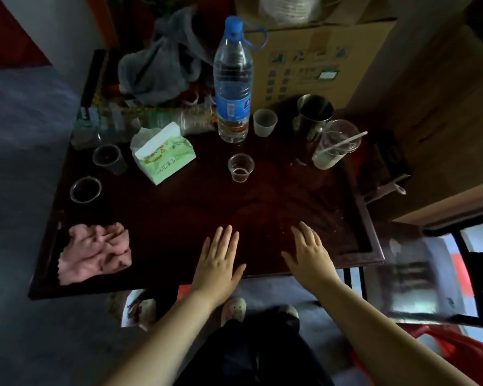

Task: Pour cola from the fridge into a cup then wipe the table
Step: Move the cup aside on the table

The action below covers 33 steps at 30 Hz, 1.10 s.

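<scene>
Hands lie flat and empty near the front edge of the dark counter (179, 218), left hand (218, 263) and right hand (311, 256) side by side, fingers spread, neither grip holding anything. No cola or fridge is in view, so the task seems at its start: fetching the drink likely comes next. A small clear cup (240, 167) stands mid-counter, well beyond the hands. The pink cloth (95, 252) for wiping sits at the front left corner.
</scene>
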Each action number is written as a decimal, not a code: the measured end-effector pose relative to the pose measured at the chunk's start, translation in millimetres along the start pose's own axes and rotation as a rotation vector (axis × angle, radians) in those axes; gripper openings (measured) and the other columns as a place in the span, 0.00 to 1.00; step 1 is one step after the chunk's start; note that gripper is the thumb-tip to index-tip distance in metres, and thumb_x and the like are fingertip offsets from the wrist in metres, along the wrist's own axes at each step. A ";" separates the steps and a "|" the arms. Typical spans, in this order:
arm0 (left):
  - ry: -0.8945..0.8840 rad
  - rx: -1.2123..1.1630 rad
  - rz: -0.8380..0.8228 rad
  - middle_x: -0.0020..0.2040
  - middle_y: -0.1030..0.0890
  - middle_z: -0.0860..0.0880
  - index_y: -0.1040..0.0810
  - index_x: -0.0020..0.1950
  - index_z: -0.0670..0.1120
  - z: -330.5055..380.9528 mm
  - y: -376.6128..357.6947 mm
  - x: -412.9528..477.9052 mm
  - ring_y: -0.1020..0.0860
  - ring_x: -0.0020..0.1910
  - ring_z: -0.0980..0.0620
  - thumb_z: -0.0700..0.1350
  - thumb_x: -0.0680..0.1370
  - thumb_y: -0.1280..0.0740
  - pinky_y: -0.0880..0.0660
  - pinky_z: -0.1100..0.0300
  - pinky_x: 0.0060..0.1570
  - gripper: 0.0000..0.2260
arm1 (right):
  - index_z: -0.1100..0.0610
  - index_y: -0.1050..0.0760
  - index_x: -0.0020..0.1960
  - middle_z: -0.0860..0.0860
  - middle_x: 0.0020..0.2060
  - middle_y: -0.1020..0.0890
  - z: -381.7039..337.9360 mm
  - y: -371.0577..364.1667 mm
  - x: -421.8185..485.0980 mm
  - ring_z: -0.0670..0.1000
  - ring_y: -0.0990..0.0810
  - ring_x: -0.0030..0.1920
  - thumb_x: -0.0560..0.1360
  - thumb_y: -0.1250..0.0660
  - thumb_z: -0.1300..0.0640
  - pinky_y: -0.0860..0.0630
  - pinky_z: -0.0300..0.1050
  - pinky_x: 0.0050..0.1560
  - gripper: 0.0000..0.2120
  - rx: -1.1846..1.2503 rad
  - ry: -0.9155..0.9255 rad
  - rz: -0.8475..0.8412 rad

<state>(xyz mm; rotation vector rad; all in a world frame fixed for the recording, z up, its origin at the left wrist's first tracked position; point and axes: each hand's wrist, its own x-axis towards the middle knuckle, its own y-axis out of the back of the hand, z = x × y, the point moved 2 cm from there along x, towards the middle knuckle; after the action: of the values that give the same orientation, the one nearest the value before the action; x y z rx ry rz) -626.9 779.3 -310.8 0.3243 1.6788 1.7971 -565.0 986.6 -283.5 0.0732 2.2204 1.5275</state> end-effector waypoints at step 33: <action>0.073 -0.171 0.146 0.72 0.32 0.44 0.30 0.71 0.46 -0.9 -46.9 -1.0 0.34 0.71 0.44 0.60 0.77 0.48 0.34 0.43 0.66 0.28 | 0.57 0.40 0.73 0.55 0.70 0.37 -107.9 60.3 166.6 0.55 0.38 0.71 0.71 0.29 0.48 0.34 0.49 0.65 0.35 0.017 0.321 0.163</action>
<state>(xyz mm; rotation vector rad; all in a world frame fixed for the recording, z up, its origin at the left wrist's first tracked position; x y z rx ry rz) -613.2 776.5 -355.6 0.3166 1.5712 2.0675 -768.7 963.3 -252.1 0.0143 2.5305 1.7091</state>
